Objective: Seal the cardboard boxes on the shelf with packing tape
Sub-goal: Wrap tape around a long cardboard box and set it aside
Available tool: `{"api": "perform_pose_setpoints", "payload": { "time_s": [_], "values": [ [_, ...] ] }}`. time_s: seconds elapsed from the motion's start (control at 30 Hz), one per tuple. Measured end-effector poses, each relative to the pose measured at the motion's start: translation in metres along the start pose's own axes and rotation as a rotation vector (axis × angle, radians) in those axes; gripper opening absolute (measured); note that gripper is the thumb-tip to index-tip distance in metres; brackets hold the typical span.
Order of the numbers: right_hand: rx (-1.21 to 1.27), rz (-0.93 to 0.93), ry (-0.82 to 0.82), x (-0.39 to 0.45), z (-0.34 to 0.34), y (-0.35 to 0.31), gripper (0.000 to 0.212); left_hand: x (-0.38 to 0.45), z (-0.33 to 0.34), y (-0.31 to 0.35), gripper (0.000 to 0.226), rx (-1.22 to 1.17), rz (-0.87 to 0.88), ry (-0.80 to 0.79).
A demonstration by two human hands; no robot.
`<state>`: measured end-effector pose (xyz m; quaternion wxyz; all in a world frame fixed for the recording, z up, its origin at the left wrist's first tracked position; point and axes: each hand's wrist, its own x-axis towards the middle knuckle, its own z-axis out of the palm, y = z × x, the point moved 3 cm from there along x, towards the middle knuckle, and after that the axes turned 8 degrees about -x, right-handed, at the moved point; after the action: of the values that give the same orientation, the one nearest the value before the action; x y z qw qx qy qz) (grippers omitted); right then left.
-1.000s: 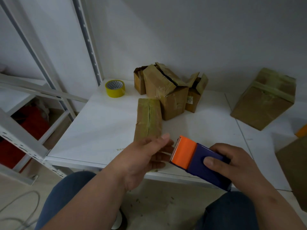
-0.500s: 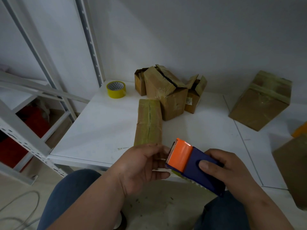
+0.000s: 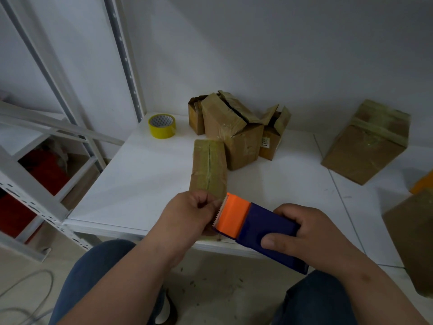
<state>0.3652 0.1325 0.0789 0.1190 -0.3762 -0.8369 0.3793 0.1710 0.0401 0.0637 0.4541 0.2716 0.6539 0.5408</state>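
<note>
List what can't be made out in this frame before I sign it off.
- Tape end, head view: hidden behind the left hand at the cutter of the tape dispenser; whether it is pinched is unclear.
- Near end of the long flat box: covered by that hand.
- Box at the right edge: cut off by the frame.
- Label on the small rear box: too small to read.

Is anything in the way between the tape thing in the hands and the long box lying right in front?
Nothing visible blocks it. The tape dispenser, held by the right hand, sits at the near end of the long box. Only the left hand is there, pinching at the dispenser's toothed edge.
</note>
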Motion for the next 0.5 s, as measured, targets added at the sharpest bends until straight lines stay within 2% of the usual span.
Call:
{"api": "perform_pose_setpoints", "payload": {
  "time_s": [0.23,0.3,0.43,0.5],
  "values": [
    [-0.068,-0.091,-0.035,0.014,-0.019,-0.015,0.049,0.000,-0.013,0.015,0.026,-0.080,0.132,0.083],
    [-0.078,-0.071,-0.042,0.016,-0.027,-0.011,0.047,0.003,-0.025,0.020,0.023,-0.129,0.138,0.116],
    [-0.114,0.028,-0.015,0.016,-0.049,0.011,0.058,0.016,-0.068,0.028,0.018,-0.266,0.133,0.250],
    [-0.088,0.078,-0.024,0.016,-0.059,0.020,0.059,0.021,-0.082,0.029,0.020,-0.248,0.135,0.240]
  ]
}}
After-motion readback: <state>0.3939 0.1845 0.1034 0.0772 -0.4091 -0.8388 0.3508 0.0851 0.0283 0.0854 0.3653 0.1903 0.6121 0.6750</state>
